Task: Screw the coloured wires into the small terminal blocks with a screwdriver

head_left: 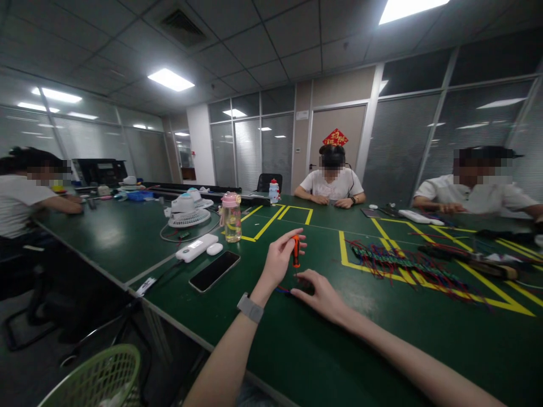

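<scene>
My left hand (280, 255), with a grey band on its wrist, holds an orange and black screwdriver (296, 251) upright, its shaft pointing down toward the table. Just right of and below it, my right hand (316, 295) is low over the green table (271, 345), thumb and forefinger near the screwdriver's tip. Between the hands a short bit of red and blue wire (283, 290) shows; what the right fingertips pinch, if anything, is too small to make out. A pile of red wires with green parts (407, 265) lies to the right within yellow tape.
Left of my hands lie a phone (215, 271), a white power strip (197, 247), and a pink-lidded bottle (231, 217). White fans (189, 212) stand behind. Several people sit around the table. A green basket (133, 362) is at the lower left.
</scene>
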Action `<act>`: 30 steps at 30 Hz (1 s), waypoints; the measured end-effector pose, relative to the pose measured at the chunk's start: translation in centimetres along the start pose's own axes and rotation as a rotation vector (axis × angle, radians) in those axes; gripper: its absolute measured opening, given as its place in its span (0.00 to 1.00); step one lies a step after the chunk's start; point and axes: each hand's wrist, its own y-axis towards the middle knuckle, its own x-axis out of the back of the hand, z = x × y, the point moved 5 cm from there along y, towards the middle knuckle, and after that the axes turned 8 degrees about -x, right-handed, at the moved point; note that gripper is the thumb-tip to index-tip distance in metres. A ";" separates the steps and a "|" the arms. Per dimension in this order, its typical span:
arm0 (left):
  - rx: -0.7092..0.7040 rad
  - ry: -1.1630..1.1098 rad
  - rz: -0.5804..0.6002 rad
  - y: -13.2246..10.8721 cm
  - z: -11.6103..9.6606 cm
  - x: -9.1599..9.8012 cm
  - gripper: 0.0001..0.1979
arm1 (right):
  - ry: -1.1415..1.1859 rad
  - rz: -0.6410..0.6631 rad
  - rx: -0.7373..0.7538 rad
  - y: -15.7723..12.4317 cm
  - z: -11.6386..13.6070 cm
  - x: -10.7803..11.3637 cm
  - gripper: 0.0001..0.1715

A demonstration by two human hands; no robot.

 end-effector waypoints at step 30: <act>-0.032 0.171 0.002 0.2 -0.1 0.7 0.18 | 0.127 0.019 -0.011 0.1 -0.8 -0.7 0.07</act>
